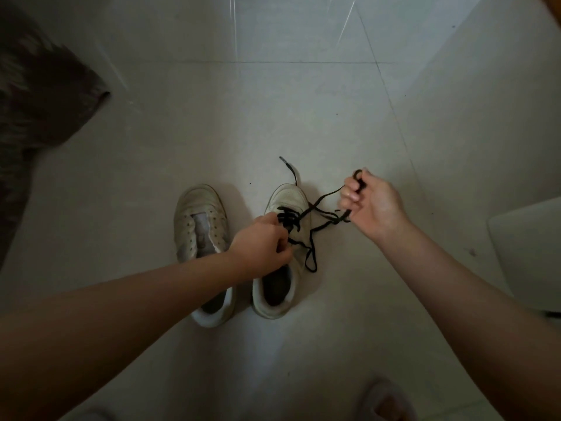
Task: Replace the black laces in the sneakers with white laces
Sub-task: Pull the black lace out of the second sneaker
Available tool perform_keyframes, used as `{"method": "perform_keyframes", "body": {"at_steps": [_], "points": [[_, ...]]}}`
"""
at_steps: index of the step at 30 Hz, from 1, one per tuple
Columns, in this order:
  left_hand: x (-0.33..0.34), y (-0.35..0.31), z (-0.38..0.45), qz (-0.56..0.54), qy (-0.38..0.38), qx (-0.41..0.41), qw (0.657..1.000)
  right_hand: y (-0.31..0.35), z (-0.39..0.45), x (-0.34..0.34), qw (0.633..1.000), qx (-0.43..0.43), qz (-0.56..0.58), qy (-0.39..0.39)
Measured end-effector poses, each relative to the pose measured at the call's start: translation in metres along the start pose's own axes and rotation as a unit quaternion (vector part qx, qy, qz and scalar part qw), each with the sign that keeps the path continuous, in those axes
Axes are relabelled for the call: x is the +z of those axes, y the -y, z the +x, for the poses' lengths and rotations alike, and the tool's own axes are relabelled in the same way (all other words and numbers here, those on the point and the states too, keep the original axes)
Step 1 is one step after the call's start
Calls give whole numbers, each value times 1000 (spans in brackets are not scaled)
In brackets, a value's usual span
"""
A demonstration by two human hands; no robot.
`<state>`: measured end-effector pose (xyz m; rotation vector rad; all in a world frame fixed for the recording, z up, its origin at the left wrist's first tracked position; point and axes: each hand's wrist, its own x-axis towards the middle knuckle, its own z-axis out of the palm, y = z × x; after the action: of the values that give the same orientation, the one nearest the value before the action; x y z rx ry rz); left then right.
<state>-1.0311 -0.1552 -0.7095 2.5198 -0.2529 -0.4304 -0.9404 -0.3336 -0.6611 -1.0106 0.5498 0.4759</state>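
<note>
Two white sneakers stand side by side on the tiled floor, toes pointing away from me. The left sneaker (198, 229) has bare eyelets and no lace. The right sneaker (288, 202) still carries a black lace (312, 229) across its front eyelets, with loose loops trailing to its right and one end lying past the toe. My left hand (261, 247) rests on the right sneaker and pinches the lace at the eyelets. My right hand (368, 205) is raised to the right of that shoe, fingers curled round a pulled-out stretch of the lace.
A dark patterned cloth (36, 110) lies at the far left. A pale flat object (528, 253) sits at the right edge. Part of a slipper (385, 399) shows at the bottom. Pale floor tiles (273, 101) stretch beyond the shoes.
</note>
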Motion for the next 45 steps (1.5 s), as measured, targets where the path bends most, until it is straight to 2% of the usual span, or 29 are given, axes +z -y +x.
{"method": "perform_keyframes", "body": {"at_steps": [1, 2, 3, 5, 6, 7, 9, 10, 12, 13, 15, 16, 17, 19, 22, 26, 27, 28, 29, 30, 33, 34, 36, 38, 40, 43, 44, 45], "points": [[0, 1, -1, -5, -4, 4, 1000, 0, 0, 0, 997, -10, -79, 0], [0, 1, -1, -14, -12, 10, 1000, -3, -1, 0, 977, -23, -214, -1], [-1, 2, -3, -29, -26, 18, 999, -9, -2, -2, 922, -33, -387, 2], [-4, 4, -6, -68, -55, 17, 996, -23, -6, -8, 742, -25, -669, 38], [-5, 6, -8, -80, -62, 2, 995, -28, -9, -12, 662, 9, -746, 74], [-6, 9, -9, -82, -64, -21, 994, -32, -11, -17, 595, 49, -796, 103], [-7, 10, -10, -71, -64, -74, 993, -34, -15, -20, 484, 90, -864, 107], [-7, 10, -10, -69, -60, -100, 991, -32, -18, -17, 451, 74, -885, 84], [-8, 6, -7, -72, -49, -136, 987, -30, -23, -4, 416, -23, -909, 19], [-7, 4, -5, -73, -45, -143, 986, -30, -25, 4, 416, -98, -904, 2], [-8, 2, -2, -68, -44, -152, 985, -36, -26, 20, 465, -247, -849, 42], [-9, 2, -1, -66, -42, -158, 984, -39, -25, 27, 487, -283, -822, 83], [-9, 1, 0, -64, -38, -165, 984, -43, -22, 31, 492, -295, -810, 121], [-11, -1, 1, -50, -12, -177, 983, -52, -12, 35, 458, -283, -828, 160], [-16, -9, 8, 10, 45, -176, 983, -59, 0, 39, 409, -276, -855, 159], [-21, -11, 14, 51, 58, -154, 985, -57, 4, 47, 324, -292, -879, 192], [-21, -10, 14, 57, 59, -153, 985, -56, 3, 47, 320, -298, -878, 195], [-21, -9, 14, 61, 60, -154, 984, -56, 3, 47, 341, -302, -870, 191], [-21, -8, 13, 61, 63, -157, 984, -56, 3, 45, 386, -294, -855, 183], [-21, -6, 12, 57, 67, -159, 983, -57, 1, 42, 448, -277, -833, 169], [-24, -2, 10, 29, 75, -153, 985, -53, -2, 32, 668, -184, -717, 77], [-25, -1, 10, 16, 75, -150, 986, -52, -1, 27, 723, -143, -675, 42], [-25, 0, 10, -2, 71, -144, 987, -50, 0, 20, 785, -82, -613, 9], [-24, 1, 9, -9, 66, -142, 988, -48, 2, 19, 823, -52, -565, 29], [-23, -1, 8, -6, 61, -139, 988, -46, 2, 22, 800, -64, -593, 73], [-26, -5, 7, 25, 67, -123, 990, -49, 0, 30, 730, -134, -657, 133], [-27, -6, 8, 37, 68, -115, 990, -50, 1, 32, 687, -166, -691, 154], [-27, -7, 9, 44, 67, -108, 991, -53, 3, 32, 622, -196, -739, 170]]}}
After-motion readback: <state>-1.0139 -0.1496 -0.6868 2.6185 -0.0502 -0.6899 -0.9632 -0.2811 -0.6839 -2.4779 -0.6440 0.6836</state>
